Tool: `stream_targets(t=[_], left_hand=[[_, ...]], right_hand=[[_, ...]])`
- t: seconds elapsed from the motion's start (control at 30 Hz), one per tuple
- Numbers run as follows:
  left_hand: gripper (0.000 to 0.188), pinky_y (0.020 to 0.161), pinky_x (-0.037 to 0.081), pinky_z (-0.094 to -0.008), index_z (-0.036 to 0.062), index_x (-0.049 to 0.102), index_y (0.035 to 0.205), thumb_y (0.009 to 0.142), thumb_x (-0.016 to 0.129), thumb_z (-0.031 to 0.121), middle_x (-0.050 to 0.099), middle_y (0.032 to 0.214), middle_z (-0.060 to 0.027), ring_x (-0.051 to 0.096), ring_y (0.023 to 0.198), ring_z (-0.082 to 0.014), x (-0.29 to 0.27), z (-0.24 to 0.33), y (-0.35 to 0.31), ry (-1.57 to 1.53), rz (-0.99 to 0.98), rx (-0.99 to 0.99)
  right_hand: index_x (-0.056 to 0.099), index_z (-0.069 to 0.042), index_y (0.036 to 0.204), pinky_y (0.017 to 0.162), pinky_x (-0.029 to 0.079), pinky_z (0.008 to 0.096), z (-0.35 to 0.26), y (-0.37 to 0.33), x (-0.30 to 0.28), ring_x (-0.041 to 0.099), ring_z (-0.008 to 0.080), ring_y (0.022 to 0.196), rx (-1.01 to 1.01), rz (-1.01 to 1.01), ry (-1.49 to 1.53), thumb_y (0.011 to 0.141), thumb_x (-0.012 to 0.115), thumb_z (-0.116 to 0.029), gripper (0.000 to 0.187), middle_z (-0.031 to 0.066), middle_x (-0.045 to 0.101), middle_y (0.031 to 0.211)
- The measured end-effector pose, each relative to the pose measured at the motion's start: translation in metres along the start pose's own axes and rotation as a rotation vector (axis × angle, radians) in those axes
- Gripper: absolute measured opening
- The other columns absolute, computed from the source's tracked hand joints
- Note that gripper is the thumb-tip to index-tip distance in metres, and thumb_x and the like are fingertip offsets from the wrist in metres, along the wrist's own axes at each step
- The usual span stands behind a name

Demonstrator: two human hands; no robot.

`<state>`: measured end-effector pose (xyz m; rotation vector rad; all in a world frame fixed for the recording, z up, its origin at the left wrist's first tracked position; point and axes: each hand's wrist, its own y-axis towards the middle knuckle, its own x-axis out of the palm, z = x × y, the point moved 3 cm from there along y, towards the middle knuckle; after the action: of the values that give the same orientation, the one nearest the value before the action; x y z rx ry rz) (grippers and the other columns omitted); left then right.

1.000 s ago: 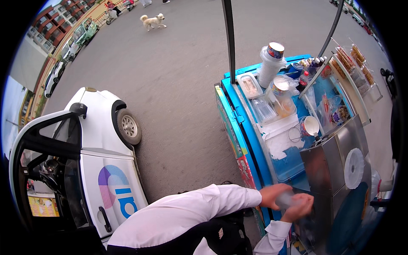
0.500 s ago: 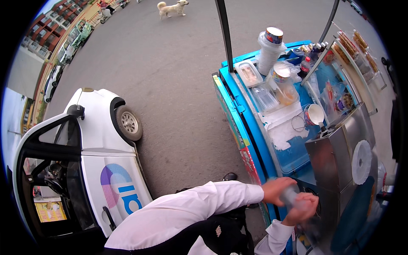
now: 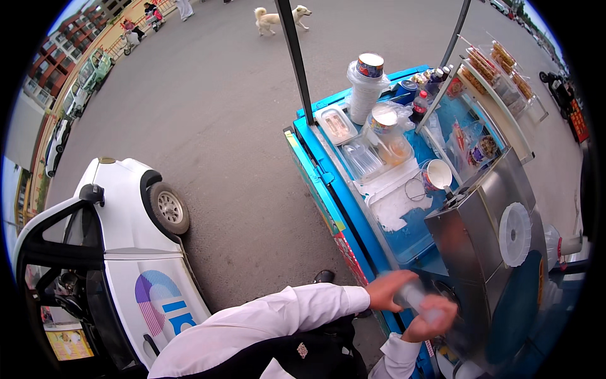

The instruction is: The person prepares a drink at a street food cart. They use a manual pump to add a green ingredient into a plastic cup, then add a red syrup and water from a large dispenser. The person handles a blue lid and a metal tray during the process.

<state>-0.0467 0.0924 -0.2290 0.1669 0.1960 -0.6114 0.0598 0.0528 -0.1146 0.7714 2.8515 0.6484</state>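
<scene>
Between my two hands is a clear, greyish cylinder, perhaps a bottle; motion blurs it and its exact kind is not plain. My left hand closes on its left side, fingers partly smeared. At the other end my right hand is wrapped round it. Both hands are over the near edge of a blue food cart, just left of a steel box. A paper tub with white inside stands on the cart beyond my hands.
Stacked bowls, a plastic container and a dark drink bottle are on the cart. Snack skewers sit on a raised rack. A white round lid leans on the steel box. A white car is parked at left; a dog walks beyond.
My view has swung right, so cart and car sit further left in it. Both hands still hold the blurred cylinder. The dog has walked on to the right.
</scene>
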Motion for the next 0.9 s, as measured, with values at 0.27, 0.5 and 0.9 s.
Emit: stream_targets(t=[0.27,0.5,0.9], left_hand=[[0.084,0.105,0.038,-0.0424,0.0085,0.040,0.137,0.064,0.080,0.022,0.045,0.137,-0.0168,0.042,0.129,-0.0357,-0.002,0.005,0.002,0.003,-0.018,-0.010],[0.085,0.105,0.039,-0.0423,0.0071,0.042,0.135,0.060,0.081,0.022,0.048,0.134,-0.0171,0.045,0.126,-0.0367,-0.001,-0.002,0.003,-0.016,0.010,-0.004],[0.080,0.101,0.043,-0.0436,0.0087,0.044,0.131,0.060,0.080,0.017,0.048,0.131,-0.0162,0.046,0.125,-0.0371,-0.003,-0.001,-0.004,-0.043,0.084,-0.021]], right_hand=[[0.044,-0.003,0.073,0.061,0.043,0.0303,-0.003,0.016,0.010,0.052,0.0166,0.059,0.100,-0.098,-0.113,0.088,0.048,-0.032,0.033,0.0086,0.056,0.062],[0.044,-0.002,0.077,0.061,0.046,0.0334,0.019,0.001,0.006,0.054,0.0195,0.059,0.088,-0.070,-0.018,0.092,0.048,-0.043,0.043,0.0113,0.055,0.065],[0.042,-0.004,0.083,0.062,0.048,0.0365,-0.001,0.013,-0.007,0.052,0.0206,0.058,0.119,-0.074,0.188,0.095,0.038,-0.036,0.035,0.0123,0.054,0.066]])
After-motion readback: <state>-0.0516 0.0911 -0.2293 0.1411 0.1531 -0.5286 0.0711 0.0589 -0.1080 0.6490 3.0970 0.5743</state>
